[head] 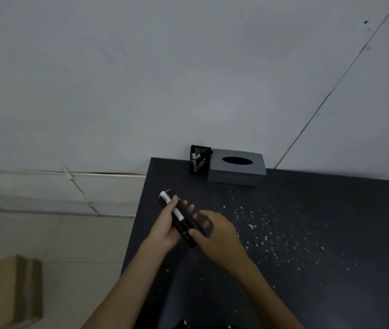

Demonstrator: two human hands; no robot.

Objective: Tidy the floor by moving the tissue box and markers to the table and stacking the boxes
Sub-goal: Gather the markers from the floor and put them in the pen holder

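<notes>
Both hands are over the dark speckled surface (307, 233) here. The left hand (162, 231) grips a bundle of black markers (179, 214), white-labelled, pointing up and away. The right hand (222, 233) comes in from the side and pinches their near end, fingers curled over the top. At the back edge, against the wall (188, 67), a grey tissue box (236, 172) sits touching a black mesh pen holder (194, 166) with pens leaning inside. Down left, a cardboard box (6, 293) rests on the tiled floor (82, 233).
</notes>
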